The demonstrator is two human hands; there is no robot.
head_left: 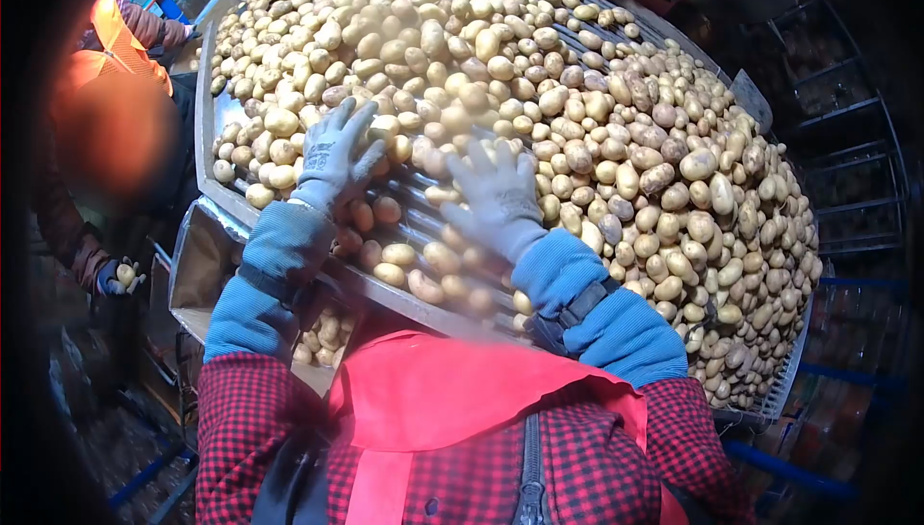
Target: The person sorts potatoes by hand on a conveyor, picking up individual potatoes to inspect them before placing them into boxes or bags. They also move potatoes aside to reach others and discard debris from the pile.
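Just outside our left hand (329,157), potatoes (281,122) lie toward the desk's (385,296) near-left corner, farther from our blurred right hand (493,196), each grip open, fingers spread, nothing visibly held.

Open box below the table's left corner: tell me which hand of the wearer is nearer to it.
Left. The left hand is over the potatoes, ahead and to the right of the box; the right hand is farther right.
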